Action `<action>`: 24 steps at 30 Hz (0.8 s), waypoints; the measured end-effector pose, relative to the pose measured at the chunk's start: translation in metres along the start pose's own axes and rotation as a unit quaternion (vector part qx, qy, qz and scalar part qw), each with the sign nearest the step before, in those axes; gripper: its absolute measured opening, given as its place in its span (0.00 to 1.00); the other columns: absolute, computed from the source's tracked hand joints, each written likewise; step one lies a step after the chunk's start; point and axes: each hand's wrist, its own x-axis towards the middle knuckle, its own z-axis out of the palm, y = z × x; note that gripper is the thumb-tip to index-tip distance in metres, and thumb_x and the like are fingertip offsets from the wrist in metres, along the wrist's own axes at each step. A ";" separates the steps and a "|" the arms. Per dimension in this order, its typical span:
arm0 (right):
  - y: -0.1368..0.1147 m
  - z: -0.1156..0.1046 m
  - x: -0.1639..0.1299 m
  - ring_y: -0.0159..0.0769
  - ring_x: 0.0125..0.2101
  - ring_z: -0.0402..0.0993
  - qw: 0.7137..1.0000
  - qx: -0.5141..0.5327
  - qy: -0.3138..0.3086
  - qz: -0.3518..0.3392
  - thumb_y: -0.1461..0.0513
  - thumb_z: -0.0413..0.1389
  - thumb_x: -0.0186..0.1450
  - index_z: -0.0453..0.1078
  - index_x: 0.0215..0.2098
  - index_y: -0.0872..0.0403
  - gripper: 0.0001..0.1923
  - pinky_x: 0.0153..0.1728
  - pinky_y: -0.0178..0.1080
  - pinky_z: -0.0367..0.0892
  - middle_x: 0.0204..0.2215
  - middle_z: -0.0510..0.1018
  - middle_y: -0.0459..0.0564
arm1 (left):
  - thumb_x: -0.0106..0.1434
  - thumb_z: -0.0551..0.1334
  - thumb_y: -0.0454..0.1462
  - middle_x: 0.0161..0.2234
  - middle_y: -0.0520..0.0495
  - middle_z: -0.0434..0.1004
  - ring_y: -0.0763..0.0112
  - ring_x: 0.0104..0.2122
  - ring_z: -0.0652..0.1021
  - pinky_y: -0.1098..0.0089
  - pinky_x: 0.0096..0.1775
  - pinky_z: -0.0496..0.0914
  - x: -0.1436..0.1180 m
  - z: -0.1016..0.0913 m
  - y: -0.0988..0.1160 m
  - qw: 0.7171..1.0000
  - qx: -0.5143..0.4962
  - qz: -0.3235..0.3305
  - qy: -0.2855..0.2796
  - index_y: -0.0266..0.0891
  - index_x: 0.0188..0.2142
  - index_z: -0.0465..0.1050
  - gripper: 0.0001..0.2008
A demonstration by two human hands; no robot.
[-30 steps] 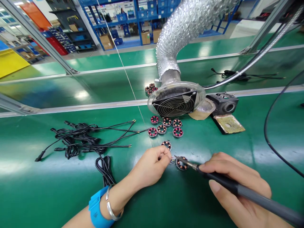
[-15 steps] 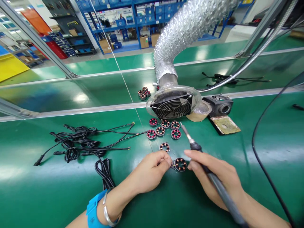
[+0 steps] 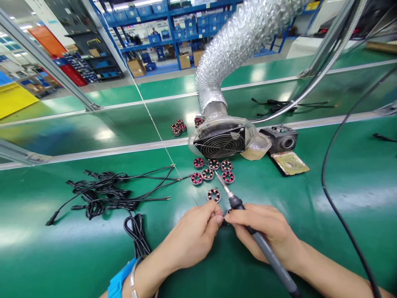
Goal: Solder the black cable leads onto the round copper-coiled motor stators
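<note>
My right hand [image 3: 266, 229] is closed around a soldering iron [image 3: 263, 244]. The iron's metal tip points up and left, just in front of a group of small copper-wound motor stators [image 3: 228, 178]. Close beside it, my left hand [image 3: 198, 234] is closed in a pinch, its fingertips nearly meeting the right fingers. What the left fingers pinch is too small to make out. A stator under the right hand is almost wholly hidden. Another single stator [image 3: 214, 195] lies flat just beyond my left fingers.
Black cables [image 3: 108, 192] lie in a tangle on the left, with a coiled cable [image 3: 136, 234] near my left wrist. A fume extractor [image 3: 221, 142] with a silver duct [image 3: 214, 74] stands behind the stators. An iron stand with a sponge [image 3: 290, 162] sits right of it.
My right hand has moved left with the soldering iron, up to my left fingertips. It now covers the stator that showed between my hands. My left hand still pinches.
</note>
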 end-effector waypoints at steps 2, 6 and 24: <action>0.000 0.001 -0.001 0.28 0.20 0.62 1.000 0.006 -0.005 -0.004 0.73 0.53 0.63 0.71 0.46 0.52 0.17 0.22 0.32 0.58 0.21 0.69 0.41 | 0.71 0.49 0.40 0.27 0.55 0.66 0.72 0.29 0.66 0.70 0.31 0.58 0.001 0.001 -0.003 1.000 -0.021 -0.008 -0.008 0.41 0.34 0.62 0.10; 0.002 0.006 -0.003 0.29 0.22 0.65 1.000 0.009 -0.013 0.000 0.74 0.53 0.63 0.70 0.48 0.53 0.18 0.24 0.33 0.60 0.24 0.72 0.43 | 0.70 0.51 0.43 0.25 0.55 0.64 0.74 0.25 0.64 0.72 0.29 0.58 0.006 0.007 -0.014 0.989 -0.138 -0.033 -0.039 0.40 0.30 0.61 0.13; 0.007 0.009 -0.003 0.28 0.29 0.75 0.992 0.056 -0.046 0.102 0.71 0.53 0.63 0.65 0.49 0.49 0.18 0.33 0.30 0.68 0.34 0.77 0.43 | 0.61 0.55 0.41 0.18 0.61 0.52 0.79 0.19 0.51 0.74 0.21 0.47 0.012 0.023 -0.019 0.942 -0.320 -0.096 0.015 0.39 0.28 0.61 0.09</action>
